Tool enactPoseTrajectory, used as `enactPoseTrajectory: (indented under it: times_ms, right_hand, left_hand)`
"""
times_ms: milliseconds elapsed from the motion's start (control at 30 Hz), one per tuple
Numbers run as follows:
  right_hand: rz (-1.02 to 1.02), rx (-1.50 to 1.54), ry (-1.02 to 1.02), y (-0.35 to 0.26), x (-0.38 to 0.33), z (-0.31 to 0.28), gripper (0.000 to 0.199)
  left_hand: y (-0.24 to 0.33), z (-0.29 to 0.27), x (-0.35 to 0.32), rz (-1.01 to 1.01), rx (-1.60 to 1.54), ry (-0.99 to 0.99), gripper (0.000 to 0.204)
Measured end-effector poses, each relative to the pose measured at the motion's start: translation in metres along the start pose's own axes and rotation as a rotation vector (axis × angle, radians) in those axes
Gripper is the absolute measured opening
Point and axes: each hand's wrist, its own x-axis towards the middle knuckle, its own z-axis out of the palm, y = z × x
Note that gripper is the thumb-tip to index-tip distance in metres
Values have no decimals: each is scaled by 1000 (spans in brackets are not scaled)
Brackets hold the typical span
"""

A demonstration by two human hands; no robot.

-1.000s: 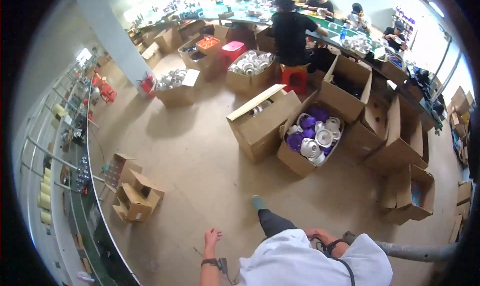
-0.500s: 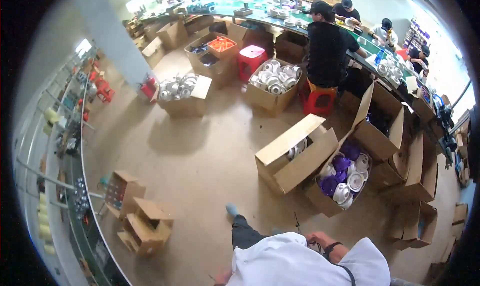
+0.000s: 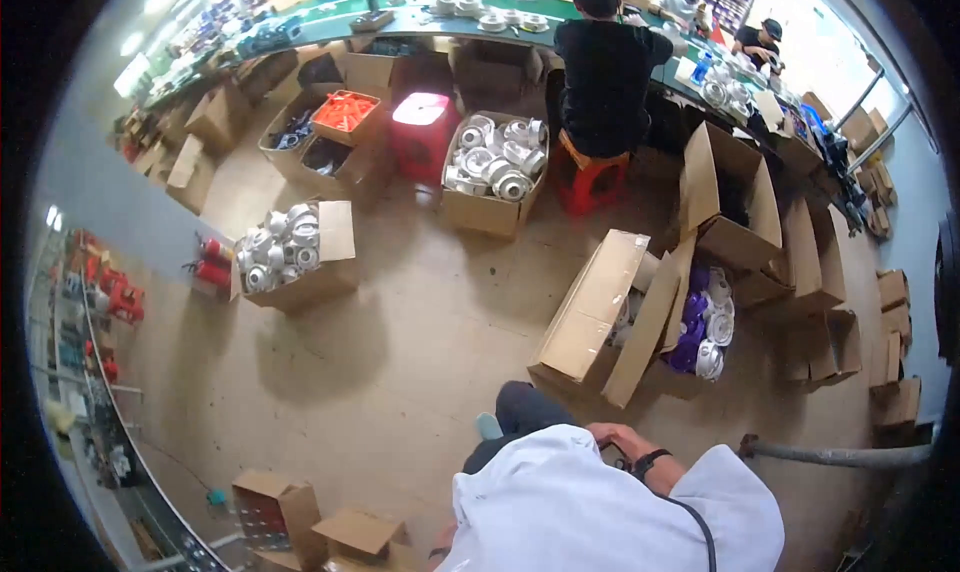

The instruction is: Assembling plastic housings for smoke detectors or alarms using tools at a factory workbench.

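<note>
My right hand (image 3: 606,434) is in front of my body at the lower middle, with a dark band (image 3: 652,462) on its wrist. My white shirt hides most of its fingers. A thin dark cord or strap (image 3: 618,460) shows beside it, and whether the hand grips it is unclear. Of my left hand (image 3: 446,538) only a sliver shows at the shirt's left edge; its fingers are hidden. Ahead of my right hand are a long, partly folded carton (image 3: 592,307) and a carton of purple and white round housings (image 3: 708,322).
Further off stand cartons of white housings (image 3: 495,162) (image 3: 282,247), a red stool (image 3: 420,137) and red fire extinguishers (image 3: 212,267). A person in black (image 3: 603,82) sits at the green workbench (image 3: 400,20). A metal pipe (image 3: 840,456) juts in at right; opened cartons (image 3: 365,532) lie lower left.
My view has swung left and moved forward, so the benches and the cartons of white housings look nearer. My right hand stays close to my body.
</note>
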Motion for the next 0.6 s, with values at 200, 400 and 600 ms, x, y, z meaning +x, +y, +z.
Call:
enactPoseTrajectory:
  times_ms: [200,400,600]
  right_hand:
    - [181,-65,68,-169,-4,-49,37]
    - [-5,30,-65,-243,103,-149,33]
    - [-466,515,-39,-302,149,-249,14]
  left_hand:
    - [106,-55,39,114,39,-35,27]
    - [258,-72,71,250,-54,85,27]
    - [370,-128,147,149,-397,84,29]
